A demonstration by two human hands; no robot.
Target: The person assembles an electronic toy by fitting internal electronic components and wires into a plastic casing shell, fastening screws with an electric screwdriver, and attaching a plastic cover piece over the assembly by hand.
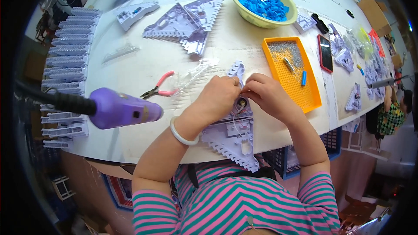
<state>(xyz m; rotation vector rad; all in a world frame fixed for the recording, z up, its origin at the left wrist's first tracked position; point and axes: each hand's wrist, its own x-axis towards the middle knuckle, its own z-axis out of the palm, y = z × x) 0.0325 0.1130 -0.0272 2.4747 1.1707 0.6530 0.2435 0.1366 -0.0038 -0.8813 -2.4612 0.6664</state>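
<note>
At the centre of the frame both hands meet over a pale purple plastic part (233,132) with a toothed edge, which lies on the white tabletop (130,67) near its lower edge. The left hand (216,98) is curled, fingertips pinching at a small round fitting (241,102) on the part; the right hand (266,93) is also curled, fingertips pressed to the same spot from the right. Thin white wires (237,122) run down the part below the hands. Pink-handled pliers (159,89) lie just left of the hands, and a purple power screwdriver (124,111) lies at the left. An orange tray (311,98) of screws sits to the right, a green bowl (244,13) of blue pieces above.
</note>
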